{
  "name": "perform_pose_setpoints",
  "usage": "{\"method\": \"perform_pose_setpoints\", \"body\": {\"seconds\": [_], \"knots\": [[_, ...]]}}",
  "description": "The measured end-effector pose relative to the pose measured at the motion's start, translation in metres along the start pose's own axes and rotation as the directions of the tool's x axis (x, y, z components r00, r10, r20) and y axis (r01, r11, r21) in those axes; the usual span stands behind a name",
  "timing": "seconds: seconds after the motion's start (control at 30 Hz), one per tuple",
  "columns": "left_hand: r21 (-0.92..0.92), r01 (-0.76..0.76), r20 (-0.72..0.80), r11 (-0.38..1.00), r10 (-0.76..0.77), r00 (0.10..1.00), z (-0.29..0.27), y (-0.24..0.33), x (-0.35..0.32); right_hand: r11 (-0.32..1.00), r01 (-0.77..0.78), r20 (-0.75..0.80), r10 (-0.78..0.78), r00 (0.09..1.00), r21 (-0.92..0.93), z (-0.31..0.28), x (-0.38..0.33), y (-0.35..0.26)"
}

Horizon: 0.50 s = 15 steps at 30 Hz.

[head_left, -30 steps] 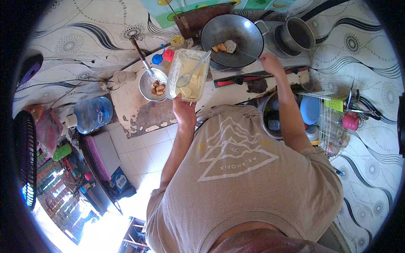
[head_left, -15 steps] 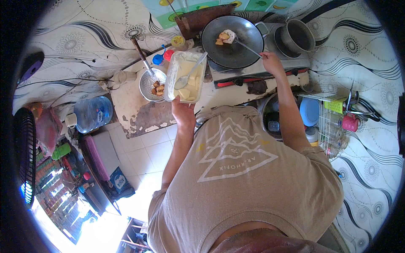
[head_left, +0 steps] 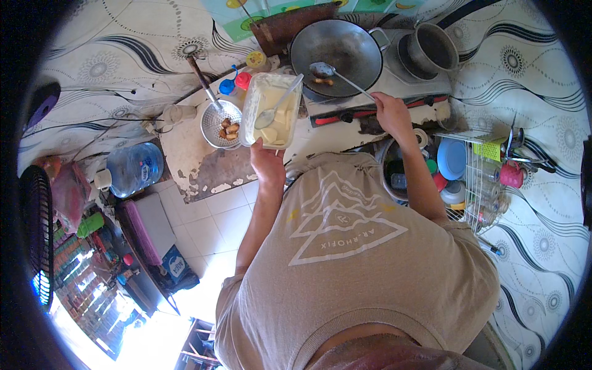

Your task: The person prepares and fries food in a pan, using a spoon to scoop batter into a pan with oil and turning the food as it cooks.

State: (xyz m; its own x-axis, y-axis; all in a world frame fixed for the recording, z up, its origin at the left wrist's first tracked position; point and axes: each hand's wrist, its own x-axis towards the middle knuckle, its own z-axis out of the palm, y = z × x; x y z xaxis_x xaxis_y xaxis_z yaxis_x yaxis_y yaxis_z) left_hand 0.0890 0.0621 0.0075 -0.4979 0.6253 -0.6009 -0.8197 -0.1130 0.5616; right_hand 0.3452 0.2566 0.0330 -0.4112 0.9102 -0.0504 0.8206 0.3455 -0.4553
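Note:
My right hand (head_left: 392, 113) grips the handle end of a long metal spatula (head_left: 351, 84), its rounded head tilted inside the dark wok (head_left: 351, 49). Just below that head, a small golden-brown piece (head_left: 322, 81) lies on the wok's surface. With thumb on the rim and fingers underneath, my left hand (head_left: 267, 163) holds a clear rectangular plastic container (head_left: 248, 117) close to the wok's left side. Inside it are pale yellow blocks (head_left: 269, 134), which look like tofu, and a metal spoon (head_left: 266, 117) leaning on the edge. Left of the container, a perforated strainer (head_left: 211, 123) holds several browned pieces (head_left: 229, 130).
The wok stands on a gas stove (head_left: 376, 111), with a grey saucepan (head_left: 433, 48) on the right burner. Behind the container are a jar with a yellow lid (head_left: 256, 60) and red- and blue-topped bottles. A dish rack (head_left: 478, 179) stands right, a large water bottle (head_left: 137, 168) left.
The spatula head has moved left and down in the wok and turned. The light pieces that were at it are no longer together; a small one shows beside it. My left hand stays put.

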Motion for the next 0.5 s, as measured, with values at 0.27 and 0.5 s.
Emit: {"method": "perform_pose_setpoints", "body": {"seconds": [0.27, 0.5], "knots": [[-0.004, -0.001, -0.015, 1.0, 0.001, 1.0, 0.0, 0.0, -0.001, 0.999, 0.003, -0.113, -0.008, 0.994, -0.041, -0.003, -0.003, 0.014], [-0.006, -0.019, 0.02, 1.0, 0.019, 1.0, -0.001, -0.002, -0.003, 0.965, -0.167, -0.25, 0.114, 0.962, -0.202, -0.008, 0.017, 0.024]]}}
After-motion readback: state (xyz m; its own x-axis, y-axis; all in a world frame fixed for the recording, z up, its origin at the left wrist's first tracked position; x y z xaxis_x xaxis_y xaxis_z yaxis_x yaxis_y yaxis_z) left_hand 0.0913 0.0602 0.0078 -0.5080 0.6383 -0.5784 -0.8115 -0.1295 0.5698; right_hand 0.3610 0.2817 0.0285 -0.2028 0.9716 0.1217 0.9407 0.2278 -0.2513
